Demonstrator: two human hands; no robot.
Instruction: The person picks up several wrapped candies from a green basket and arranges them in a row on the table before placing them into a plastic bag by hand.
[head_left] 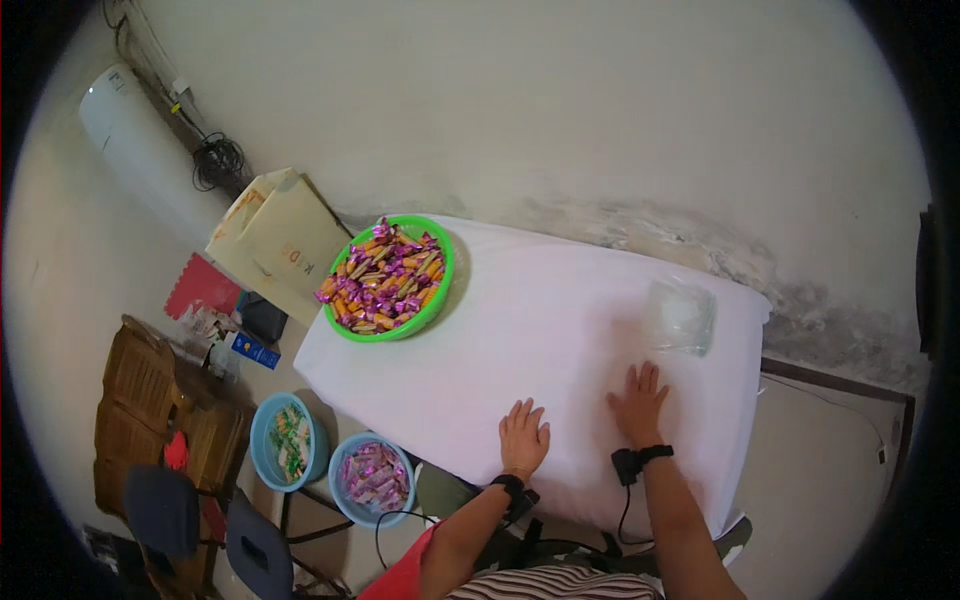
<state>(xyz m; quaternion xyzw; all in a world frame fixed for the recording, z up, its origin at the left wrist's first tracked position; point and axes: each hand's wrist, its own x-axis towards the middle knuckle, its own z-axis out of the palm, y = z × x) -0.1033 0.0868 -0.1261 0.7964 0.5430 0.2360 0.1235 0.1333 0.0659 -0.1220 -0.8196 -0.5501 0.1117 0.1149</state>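
My left hand (522, 437) rests on the white cloth (525, 360) of the table, near its front edge, fingers spread and holding nothing. To its right, my right hand (637, 405) lies palm down, fingers apart. Just beyond it is a clear plastic bag (682, 318), perhaps a stack of them. A green basin (436, 302) heaped with candies in purple and orange wrappers (385, 275) stands at the table's back left.
Two blue basins (263, 460), (353, 501) of wrapped items stand left of the table's front. Behind them are folding chairs (160, 510) and a wooden seat (140, 400). A large carton (280, 250) stands beside the table's back left, along the wall.
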